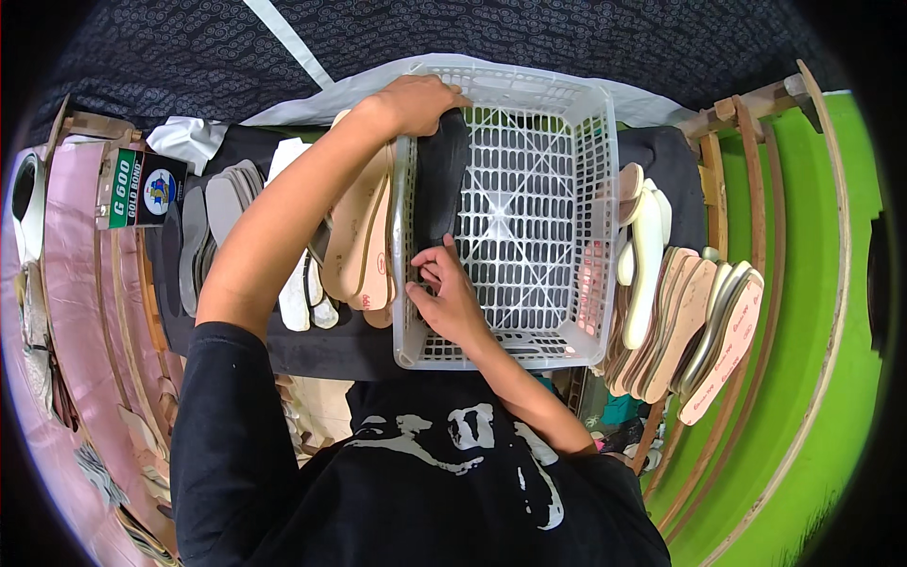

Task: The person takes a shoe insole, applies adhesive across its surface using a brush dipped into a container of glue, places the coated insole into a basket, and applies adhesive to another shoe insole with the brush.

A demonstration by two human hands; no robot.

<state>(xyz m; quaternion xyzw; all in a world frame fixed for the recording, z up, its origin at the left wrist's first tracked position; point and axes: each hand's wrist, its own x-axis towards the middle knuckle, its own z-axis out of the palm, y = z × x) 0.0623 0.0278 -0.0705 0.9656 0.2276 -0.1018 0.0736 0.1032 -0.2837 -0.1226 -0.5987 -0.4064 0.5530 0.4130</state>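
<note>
Nearest the camera, the person's black printed shirt [425, 482] fills the lower middle. From it the right forearm rises toward eleven o'clock, bent at the elbow, and ends in the right hand [449, 298] at the near left corner of the white plastic basket [567, 123]. Its fingers are curled and pinched on the near end of a dark insole [442, 180], which stands on edge against the basket's left wall, inside it. The grip is narrow, only the fingertips closed on the sole's edge.

The left arm runs longer, from the black sleeve at eight o'clock up toward twelve, nearly straight, crossing over the work surface. The left hand [420, 102] drapes over the basket's far left rim, palm down, fingers folded over the top end of the same dark insole, closed on it from above. So both hands have the sole, one at each end.

Just left of the basket, at about ten o'clock from the right hand, tan insoles [364, 236] lean in a row, with grey and white ones [222, 203] further left. At three o'clock, beyond the basket's right wall, a fanned stack of beige insoles [699, 321] hangs over curved wooden strips [756, 189]. A green surface [831, 283] lies at the far right.
</note>
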